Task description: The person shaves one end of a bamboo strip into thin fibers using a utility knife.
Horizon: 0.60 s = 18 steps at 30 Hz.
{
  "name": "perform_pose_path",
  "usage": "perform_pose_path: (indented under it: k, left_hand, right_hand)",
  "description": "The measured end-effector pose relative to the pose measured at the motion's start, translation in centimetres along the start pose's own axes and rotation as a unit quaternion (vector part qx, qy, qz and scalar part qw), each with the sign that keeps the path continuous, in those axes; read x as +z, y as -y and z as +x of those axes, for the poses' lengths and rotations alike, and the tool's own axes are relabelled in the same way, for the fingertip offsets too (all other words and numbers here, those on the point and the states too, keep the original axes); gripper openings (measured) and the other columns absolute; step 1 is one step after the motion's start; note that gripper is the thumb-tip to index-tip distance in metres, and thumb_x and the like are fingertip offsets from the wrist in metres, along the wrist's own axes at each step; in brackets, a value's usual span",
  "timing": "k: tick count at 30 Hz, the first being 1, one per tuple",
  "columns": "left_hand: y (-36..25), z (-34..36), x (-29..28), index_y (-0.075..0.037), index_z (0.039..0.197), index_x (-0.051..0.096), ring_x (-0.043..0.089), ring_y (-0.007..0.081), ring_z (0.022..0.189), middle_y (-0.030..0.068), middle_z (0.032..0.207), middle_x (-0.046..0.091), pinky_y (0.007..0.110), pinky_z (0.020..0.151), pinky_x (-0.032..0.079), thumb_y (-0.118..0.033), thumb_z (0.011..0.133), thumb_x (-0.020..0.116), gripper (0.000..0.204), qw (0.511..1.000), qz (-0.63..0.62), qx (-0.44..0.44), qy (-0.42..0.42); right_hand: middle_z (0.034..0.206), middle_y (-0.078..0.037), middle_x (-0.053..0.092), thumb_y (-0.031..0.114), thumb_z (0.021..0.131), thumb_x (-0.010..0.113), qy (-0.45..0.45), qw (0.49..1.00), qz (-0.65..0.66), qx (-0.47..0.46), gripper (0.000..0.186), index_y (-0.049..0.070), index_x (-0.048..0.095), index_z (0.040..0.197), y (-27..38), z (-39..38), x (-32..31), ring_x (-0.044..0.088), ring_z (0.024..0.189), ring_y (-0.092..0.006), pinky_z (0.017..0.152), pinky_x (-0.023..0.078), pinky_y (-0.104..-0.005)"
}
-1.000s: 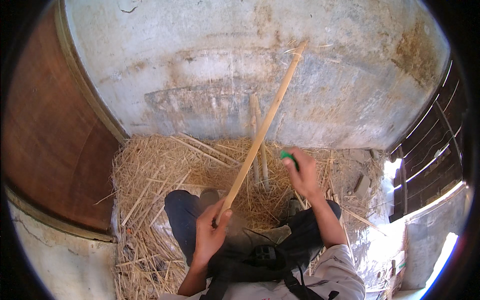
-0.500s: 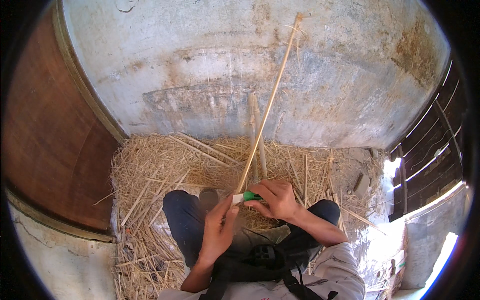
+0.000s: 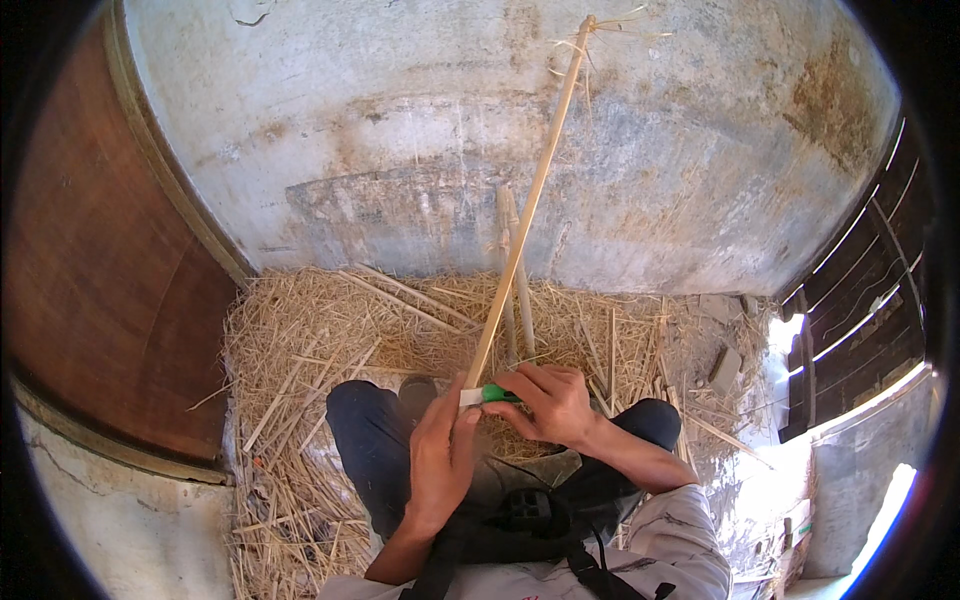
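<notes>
A long pale bamboo strip (image 3: 537, 195) slants up and away from my lap, with thin curled shavings (image 3: 600, 30) hanging at its far end. My left hand (image 3: 441, 455) is closed around its near end. My right hand (image 3: 548, 405) grips a green-handled knife (image 3: 497, 393) across the strip, right beside the left fingers. A flat whitish piece (image 3: 470, 397) sits where knife and strip meet; the blade's edge cannot be made out. Both hands are above my lap, between my bent knees.
Straw-like shavings (image 3: 290, 310) and loose strips cover the floor. Two poles (image 3: 507, 270) lean on the stained wall (image 3: 400, 130) ahead. A brown door (image 3: 120, 270) stands at left, dark slatted boards (image 3: 860, 300) at right. A brick-like block (image 3: 724, 369) lies at the right.
The bamboo strip's far end has shifted slightly up and left, and more of its face shows. Curls at the tip are more spread. My hands have moved slightly left with the knife.
</notes>
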<state>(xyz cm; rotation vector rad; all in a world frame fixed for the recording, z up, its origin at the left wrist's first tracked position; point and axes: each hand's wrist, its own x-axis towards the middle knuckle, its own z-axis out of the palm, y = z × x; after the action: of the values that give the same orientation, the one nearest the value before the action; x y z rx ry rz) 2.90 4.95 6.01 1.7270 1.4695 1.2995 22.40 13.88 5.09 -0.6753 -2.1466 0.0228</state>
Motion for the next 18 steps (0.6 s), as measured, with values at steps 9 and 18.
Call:
perform_pose_path:
  k: [9, 18]
  left_hand:
    - [0.44, -0.01, 0.51, 0.009, 0.15, 0.06, 0.071, 0.0381, 0.093, 0.0239, 0.108, 0.07, 0.044, 0.083, 0.055, -0.007, 0.111, 0.063, 0.042, 0.999, 0.014, 0.036, -0.035]
    - [-0.43, -0.18, 0.12, 0.009, 0.149, 0.061, 0.071, 0.0367, 0.09, 0.0248, 0.107, 0.071, 0.043, 0.082, 0.056, -0.006, 0.111, 0.064, 0.042, 0.999, 0.023, 0.011, -0.019]
  right_hand:
    - [0.085, -0.006, 0.073, 0.033, 0.087, 0.093, -0.015, 1.0, -0.02, 0.014, 0.038, 0.006, 0.078, 0.108, 0.44, 0.31, -0.39, 0.074, 0.067, -0.025, 0.058, 0.058, -0.0364]
    - [0.083, -0.007, 0.073, 0.032, 0.089, 0.092, -0.028, 0.998, -0.047, 0.013, 0.035, 0.006, 0.078, 0.107, -0.07, 0.42, -0.73, 0.074, 0.067, -0.026, 0.057, 0.058, -0.0376]
